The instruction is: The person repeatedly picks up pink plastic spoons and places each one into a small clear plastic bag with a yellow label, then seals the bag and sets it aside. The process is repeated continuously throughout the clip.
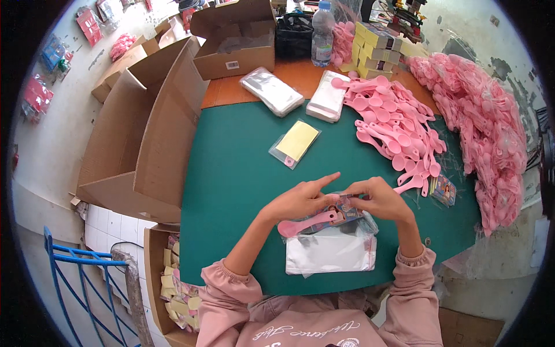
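My left hand [298, 199] has its index finger stretched out, while its thumb and other fingers pinch the edge of a clear plastic bag. Facing it, my right hand [378, 196] pinches the same bag with thumb and forefinger. A colourful printed card [348, 214] shows at the bag, just below my fingers. Across it lies a pink spoon [306, 224], bowl to the left; whether the spoon is inside the bag I cannot tell. Directly under these is a stack of flat clear bags [329, 254] on the green table mat [231, 191].
Ahead lies a packed bag with a yellow card [298, 141]. Bag stacks [272, 91] sit behind it. A heap of pink spoons [399, 124] spreads to the right, near small printed cards [444, 191]. Cardboard boxes [167, 121] flank the left; a water bottle [322, 37] stands at the back.
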Demonstrator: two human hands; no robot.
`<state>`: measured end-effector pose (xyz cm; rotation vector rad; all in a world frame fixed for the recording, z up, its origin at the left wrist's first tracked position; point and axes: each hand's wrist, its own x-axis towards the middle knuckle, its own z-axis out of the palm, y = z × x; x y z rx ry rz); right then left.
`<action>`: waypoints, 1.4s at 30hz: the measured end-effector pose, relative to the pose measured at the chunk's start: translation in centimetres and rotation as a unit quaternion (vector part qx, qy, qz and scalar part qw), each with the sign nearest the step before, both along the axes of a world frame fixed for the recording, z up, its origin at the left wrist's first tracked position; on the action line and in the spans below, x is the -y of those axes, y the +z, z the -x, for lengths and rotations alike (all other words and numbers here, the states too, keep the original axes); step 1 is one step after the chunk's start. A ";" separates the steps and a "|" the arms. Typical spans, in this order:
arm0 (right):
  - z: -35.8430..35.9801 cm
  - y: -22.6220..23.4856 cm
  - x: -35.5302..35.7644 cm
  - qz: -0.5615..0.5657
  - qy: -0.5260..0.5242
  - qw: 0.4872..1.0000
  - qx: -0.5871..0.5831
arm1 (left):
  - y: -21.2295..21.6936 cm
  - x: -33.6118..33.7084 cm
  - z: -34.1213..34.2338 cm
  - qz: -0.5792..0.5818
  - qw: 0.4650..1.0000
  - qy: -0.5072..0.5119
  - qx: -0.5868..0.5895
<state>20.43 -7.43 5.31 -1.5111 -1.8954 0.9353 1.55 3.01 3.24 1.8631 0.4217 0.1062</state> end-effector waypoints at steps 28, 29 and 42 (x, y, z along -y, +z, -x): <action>1.1 0.7 -0.5 -0.109 -0.092 0.990 -0.001 | -2.3 1.2 1.3 0.380 0.901 0.185 0.094; 1.2 0.3 -0.3 -0.115 -0.068 0.990 0.055 | -2.4 1.2 1.4 0.351 0.913 0.187 0.089; 5.0 -3.4 -1.3 -0.099 -0.119 0.987 0.044 | -3.5 1.1 1.1 0.275 0.945 0.167 0.064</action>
